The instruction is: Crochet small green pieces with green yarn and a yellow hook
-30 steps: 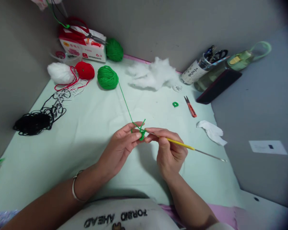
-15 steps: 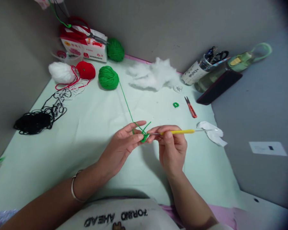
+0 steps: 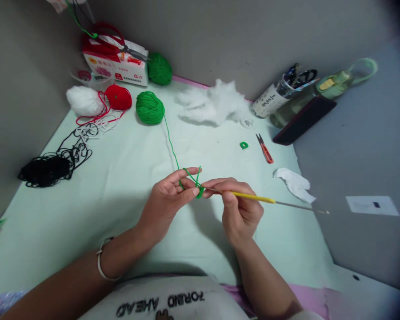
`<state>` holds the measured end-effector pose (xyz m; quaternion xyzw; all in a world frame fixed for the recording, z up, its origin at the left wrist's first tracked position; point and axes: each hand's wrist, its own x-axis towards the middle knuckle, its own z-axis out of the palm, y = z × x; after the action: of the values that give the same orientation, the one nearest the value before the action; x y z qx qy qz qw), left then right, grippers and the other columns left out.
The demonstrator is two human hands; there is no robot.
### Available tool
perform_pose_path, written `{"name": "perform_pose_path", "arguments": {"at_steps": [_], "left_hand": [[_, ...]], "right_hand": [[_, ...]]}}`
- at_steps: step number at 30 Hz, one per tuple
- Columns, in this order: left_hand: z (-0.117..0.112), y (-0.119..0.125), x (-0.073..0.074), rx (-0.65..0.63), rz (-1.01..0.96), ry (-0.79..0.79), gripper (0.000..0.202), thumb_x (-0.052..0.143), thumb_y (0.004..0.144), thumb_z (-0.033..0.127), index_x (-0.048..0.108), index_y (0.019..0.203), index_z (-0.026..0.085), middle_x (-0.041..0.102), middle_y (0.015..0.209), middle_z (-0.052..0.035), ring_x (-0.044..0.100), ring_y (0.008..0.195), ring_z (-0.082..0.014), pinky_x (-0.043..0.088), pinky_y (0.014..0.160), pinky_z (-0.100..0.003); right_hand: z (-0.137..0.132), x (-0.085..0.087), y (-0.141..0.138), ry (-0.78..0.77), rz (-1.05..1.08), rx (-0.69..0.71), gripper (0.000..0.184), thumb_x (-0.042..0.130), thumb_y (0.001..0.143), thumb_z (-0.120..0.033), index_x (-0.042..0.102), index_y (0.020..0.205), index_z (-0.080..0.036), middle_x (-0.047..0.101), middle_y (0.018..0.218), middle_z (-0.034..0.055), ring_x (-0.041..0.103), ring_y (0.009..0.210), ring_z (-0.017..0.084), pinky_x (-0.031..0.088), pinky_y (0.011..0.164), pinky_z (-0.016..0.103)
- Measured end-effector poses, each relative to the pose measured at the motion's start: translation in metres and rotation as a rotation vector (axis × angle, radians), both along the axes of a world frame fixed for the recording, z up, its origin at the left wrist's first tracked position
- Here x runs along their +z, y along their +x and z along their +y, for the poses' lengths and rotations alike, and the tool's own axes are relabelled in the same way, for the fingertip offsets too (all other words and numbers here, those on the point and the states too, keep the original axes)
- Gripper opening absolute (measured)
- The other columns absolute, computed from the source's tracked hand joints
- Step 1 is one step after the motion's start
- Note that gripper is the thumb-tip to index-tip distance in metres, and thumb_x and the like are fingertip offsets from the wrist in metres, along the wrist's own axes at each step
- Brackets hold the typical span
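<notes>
My left hand (image 3: 168, 200) pinches a small green crochet piece (image 3: 200, 191) between thumb and fingers, with the green strand looped over its index finger. That strand runs up the mat to a green yarn ball (image 3: 150, 107). My right hand (image 3: 240, 209) is closed on a crochet hook with a yellow grip (image 3: 253, 197); its tip is in the green piece and its metal tail points right, slightly downward.
On the pale green mat (image 3: 120, 178) lie black tangled yarn (image 3: 46, 169), a white ball (image 3: 84, 101), a red ball (image 3: 118, 97), white stuffing (image 3: 216, 104), orange snips (image 3: 264, 149), a small green ring (image 3: 243, 145), a white tissue (image 3: 295, 183). A box (image 3: 115, 66), a second green ball (image 3: 159, 69), bottles (image 3: 303, 93) and a dark phone (image 3: 303, 120) are at the back.
The hook's tail rose level, then dipped and swung back to the right. The green strand over my left index finger shifted slightly; both hands stayed in place.
</notes>
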<state>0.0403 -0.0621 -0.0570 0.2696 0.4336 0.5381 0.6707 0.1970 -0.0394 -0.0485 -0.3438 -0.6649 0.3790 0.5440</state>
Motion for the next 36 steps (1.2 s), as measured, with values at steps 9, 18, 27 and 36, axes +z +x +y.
{"name": "perform_pose_path", "arguments": {"at_steps": [9, 18, 27, 36], "left_hand": [[0.001, -0.003, 0.001, -0.008, 0.120, 0.044, 0.029, 0.078, 0.083, 0.026, 0.077, 0.112, 0.028, 0.062, 0.081, 0.0023, 0.059, 0.077, -0.0120, 0.047, 0.081, -0.026], [0.001, 0.002, 0.003, 0.044, 0.248, 0.056, 0.034, 0.074, 0.081, 0.017, 0.074, 0.114, 0.024, 0.060, 0.082, 0.0025, 0.061, 0.081, -0.0127, 0.049, 0.082, -0.026], [0.000, 0.000, -0.001, 0.039, 0.120, 0.034, 0.037, 0.075, 0.085, 0.023, 0.068, 0.121, 0.027, 0.058, 0.078, 0.0052, 0.055, 0.075, -0.0096, 0.044, 0.073, -0.022], [-0.003, 0.007, 0.001, -0.011, -0.030, -0.101, 0.040, 0.072, 0.084, 0.023, 0.067, 0.124, 0.024, 0.061, 0.078, 0.0040, 0.060, 0.081, -0.0122, 0.043, 0.081, -0.026]], "right_hand": [[0.001, 0.001, 0.005, 0.096, -0.084, 0.053, 0.020, 0.053, 0.099, -0.013, 0.070, 0.104, -0.022, 0.077, 0.092, 0.0064, 0.073, 0.087, 0.022, 0.061, 0.071, 0.039], [0.000, 0.006, 0.008, 0.224, -0.294, 0.105, 0.025, 0.054, 0.097, -0.008, 0.069, 0.111, -0.022, 0.076, 0.099, 0.0081, 0.074, 0.094, 0.019, 0.061, 0.075, 0.033], [0.000, 0.002, 0.002, 0.029, -0.071, 0.045, 0.022, 0.054, 0.098, -0.010, 0.071, 0.104, -0.022, 0.077, 0.096, 0.0071, 0.073, 0.085, 0.019, 0.061, 0.073, 0.035], [-0.004, -0.004, -0.004, 0.158, -0.136, 0.002, 0.024, 0.058, 0.095, -0.008, 0.073, 0.104, -0.023, 0.078, 0.095, 0.0072, 0.074, 0.090, 0.021, 0.060, 0.073, 0.035]]}}
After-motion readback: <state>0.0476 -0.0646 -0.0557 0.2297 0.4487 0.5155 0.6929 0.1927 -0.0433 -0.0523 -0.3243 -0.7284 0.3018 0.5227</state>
